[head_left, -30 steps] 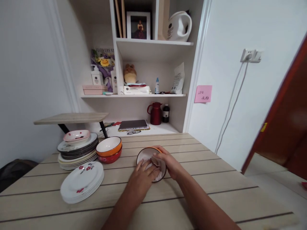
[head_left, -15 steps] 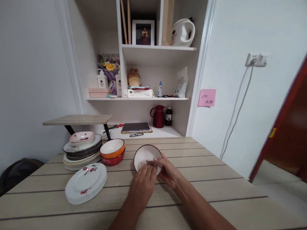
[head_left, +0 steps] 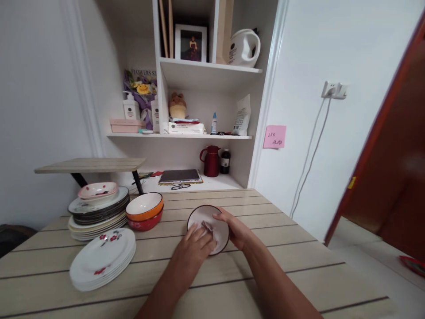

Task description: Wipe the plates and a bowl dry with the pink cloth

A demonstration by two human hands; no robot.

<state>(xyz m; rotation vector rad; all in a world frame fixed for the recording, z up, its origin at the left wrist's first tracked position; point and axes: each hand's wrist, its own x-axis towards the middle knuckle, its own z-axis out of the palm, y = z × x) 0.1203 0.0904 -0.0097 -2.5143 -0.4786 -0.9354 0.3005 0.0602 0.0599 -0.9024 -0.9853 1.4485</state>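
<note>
A white bowl [head_left: 201, 214] with a dark rim is tilted towards me over the wooden table. My right hand [head_left: 236, 228] grips it at the right side, thumb over the rim and the other fingers mostly hidden behind. Inside the bowl, my left hand [head_left: 193, 249] presses a crumpled pale cloth [head_left: 209, 227] against the inner wall, its fingers partly over the cloth. To the left stand an orange bowl [head_left: 144, 208] and, under it, a red bowl [head_left: 146, 223]. Nearer me is a stack of white plates [head_left: 96, 259] with red flowers.
Behind the floral plates rises a taller stack of plates [head_left: 99, 218] topped by a pink-dotted dish [head_left: 98, 190]. A small raised stand [head_left: 89, 165] is at the back left. Along the back, a shelf holds a red jug [head_left: 211, 161], a dark bottle [head_left: 225, 161] and a laptop [head_left: 179, 175].
The bowl has tipped and turned in my right hand. My left hand has shifted over its inside with the cloth, fingers more spread. The whole view has swung slightly right.
</note>
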